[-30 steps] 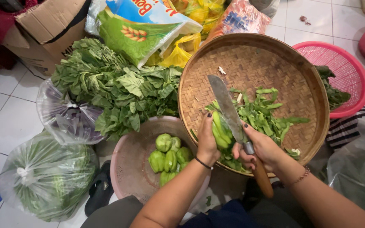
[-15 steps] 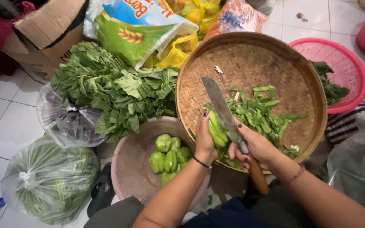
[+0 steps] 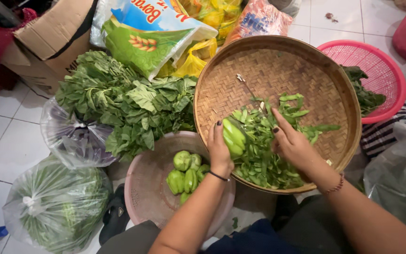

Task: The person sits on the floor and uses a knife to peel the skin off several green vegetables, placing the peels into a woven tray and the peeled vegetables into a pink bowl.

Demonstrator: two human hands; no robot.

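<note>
A round woven bamboo tray holds a heap of cut green vegetable strips. My left hand grips a pale green ribbed vegetable at the tray's near edge. My right hand sits just right of it and is closed on a knife. The blade is seen edge-on as a thin line pointing toward the tray's far side, and the handle is hidden under the hand. A pink bowl below left holds several whole green vegetables.
A pile of leafy greens lies left of the tray. Clear bags of greens sit on the tiled floor at left. A pink plastic basket with leaves is at right. Printed sacks and a cardboard box are behind.
The knife has turned from showing its flat side to edge-on, and its tip is now farther over the tray. My left hand keeps holding the green vegetable.
</note>
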